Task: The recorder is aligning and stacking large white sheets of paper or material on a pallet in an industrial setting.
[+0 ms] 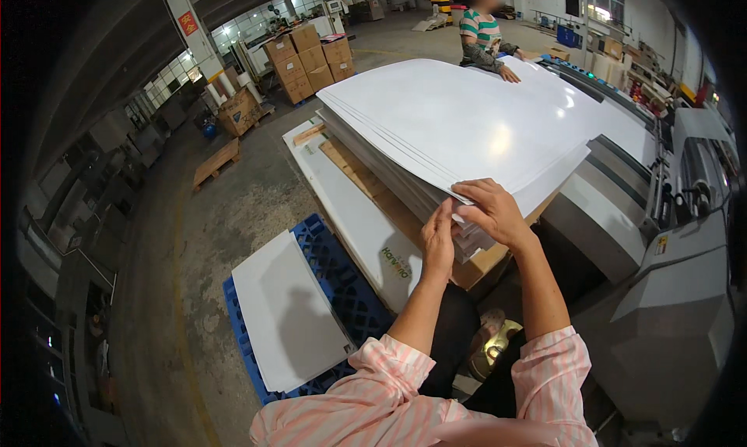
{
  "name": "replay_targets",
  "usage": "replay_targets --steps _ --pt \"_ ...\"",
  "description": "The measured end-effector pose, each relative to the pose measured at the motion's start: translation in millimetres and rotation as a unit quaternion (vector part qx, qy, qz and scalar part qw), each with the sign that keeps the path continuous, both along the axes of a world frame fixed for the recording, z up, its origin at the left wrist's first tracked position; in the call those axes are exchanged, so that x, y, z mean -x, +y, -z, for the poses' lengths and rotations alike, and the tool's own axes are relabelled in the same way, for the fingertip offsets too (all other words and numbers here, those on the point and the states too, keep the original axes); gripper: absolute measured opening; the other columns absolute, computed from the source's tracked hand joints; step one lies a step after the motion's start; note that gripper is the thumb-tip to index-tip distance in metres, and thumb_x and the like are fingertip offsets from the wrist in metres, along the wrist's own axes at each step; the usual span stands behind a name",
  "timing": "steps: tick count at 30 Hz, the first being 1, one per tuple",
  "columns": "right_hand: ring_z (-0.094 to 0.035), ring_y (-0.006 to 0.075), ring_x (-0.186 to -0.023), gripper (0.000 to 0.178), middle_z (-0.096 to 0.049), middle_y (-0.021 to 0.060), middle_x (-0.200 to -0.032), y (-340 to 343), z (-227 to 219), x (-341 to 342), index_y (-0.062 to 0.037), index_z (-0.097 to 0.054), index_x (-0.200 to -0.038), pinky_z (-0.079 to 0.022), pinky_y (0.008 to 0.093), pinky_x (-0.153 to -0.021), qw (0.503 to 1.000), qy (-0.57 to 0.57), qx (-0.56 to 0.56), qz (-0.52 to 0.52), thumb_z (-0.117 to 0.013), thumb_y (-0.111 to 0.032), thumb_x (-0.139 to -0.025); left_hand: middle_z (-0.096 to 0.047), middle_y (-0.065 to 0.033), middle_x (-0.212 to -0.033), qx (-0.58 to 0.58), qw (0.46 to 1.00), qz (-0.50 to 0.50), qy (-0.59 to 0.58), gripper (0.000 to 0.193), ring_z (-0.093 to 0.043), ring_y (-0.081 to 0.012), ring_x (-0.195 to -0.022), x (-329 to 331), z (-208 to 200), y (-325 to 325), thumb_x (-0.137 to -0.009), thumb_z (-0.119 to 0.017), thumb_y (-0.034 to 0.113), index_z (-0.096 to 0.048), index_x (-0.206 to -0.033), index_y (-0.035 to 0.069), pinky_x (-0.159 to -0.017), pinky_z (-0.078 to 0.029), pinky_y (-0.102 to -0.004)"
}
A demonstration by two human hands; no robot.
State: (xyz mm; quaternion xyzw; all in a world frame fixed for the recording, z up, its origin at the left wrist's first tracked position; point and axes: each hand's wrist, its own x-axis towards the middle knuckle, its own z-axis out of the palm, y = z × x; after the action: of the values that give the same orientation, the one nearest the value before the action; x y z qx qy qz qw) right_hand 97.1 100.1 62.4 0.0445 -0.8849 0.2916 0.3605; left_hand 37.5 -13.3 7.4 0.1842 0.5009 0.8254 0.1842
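Large glossy white sheets (436, 120) lie in a tall stack, with the top few spread slightly apart along the left edge. At the near corner, my right hand (496, 212) is closed on the sheets, its fingers curled over the top ones. Just left of it, my left hand (438, 243) stands upright against the stack's side, fingers stretched and close to the same corner. Its palm side is partly hidden. Below the hands, the lower sheets' corners stick out unevenly.
A blue plastic pallet (315, 241) bearing smaller white sheets (284, 315) is at lower left. Grey machinery (673, 307) stands close on the right. Across the stack, a person (481, 31) in a striped shirt rests a hand on the sheets. Cardboard boxes (299, 62) are piled behind.
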Motion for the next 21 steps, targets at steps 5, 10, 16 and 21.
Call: replay_targets --steps 5,10,16,21 --pt "-0.058 0.0202 -0.082 0.032 -0.063 0.0095 -0.093 13.8 20.4 10.3 -0.0003 -0.063 -0.097 -0.046 0.0291 -0.072 0.997 -0.006 0.072 0.027 -0.058 -0.029 -0.083 -0.052 0.0023 -0.085 -0.016 1.0 0.012 0.013 0.035 -0.043 -0.0049 -0.071 -1.7 0.1 3.1 -0.09 -0.052 0.026 -0.055 -0.116 0.003 -0.064 -0.039 -0.0198" --pt "-0.05 0.0063 -0.065 0.034 -0.059 0.0006 -0.077 12.2 21.9 24.2 0.0018 -0.063 -0.093 -0.042 0.0215 -0.058 0.844 0.083 0.529 0.016 -0.055 -0.03 -0.088 -0.049 0.0042 -0.072 0.084 0.989 0.007 0.118 0.035 -0.043 -0.0033 -0.064 8.0 16.4 2.1 -0.081 -0.056 0.004 -0.053 -0.116 0.001 -0.06 -0.035 -0.0174" --pt "-0.06 0.0262 -0.082 0.019 -0.064 0.0095 -0.09 -2.3 3.5 6.7 -0.0092 -0.064 -0.098 -0.047 0.0324 -0.069 0.992 0.029 0.103 0.068 -0.057 -0.016 -0.082 -0.054 -0.0077 -0.093 -0.09 0.994 -0.001 -0.059 0.055 -0.055 -0.0145 -0.081 4.8 6.0 -1.5 -0.087 -0.052 0.009 -0.025 -0.134 -0.001 -0.07 -0.049 -0.0292" --pt "-0.059 0.0251 -0.077 0.021 -0.063 0.0097 -0.091 4.8 6.8 0.3 -0.0067 -0.062 -0.101 -0.046 0.0321 -0.068 0.993 -0.068 0.009 0.097 -0.057 -0.01 -0.081 -0.054 -0.0103 -0.095 -0.109 0.989 0.071 -0.076 0.058 -0.057 -0.0165 -0.082 18.2 14.1 -3.4 -0.087 -0.052 0.01 -0.022 -0.134 -0.002 -0.069 -0.052 -0.0296"
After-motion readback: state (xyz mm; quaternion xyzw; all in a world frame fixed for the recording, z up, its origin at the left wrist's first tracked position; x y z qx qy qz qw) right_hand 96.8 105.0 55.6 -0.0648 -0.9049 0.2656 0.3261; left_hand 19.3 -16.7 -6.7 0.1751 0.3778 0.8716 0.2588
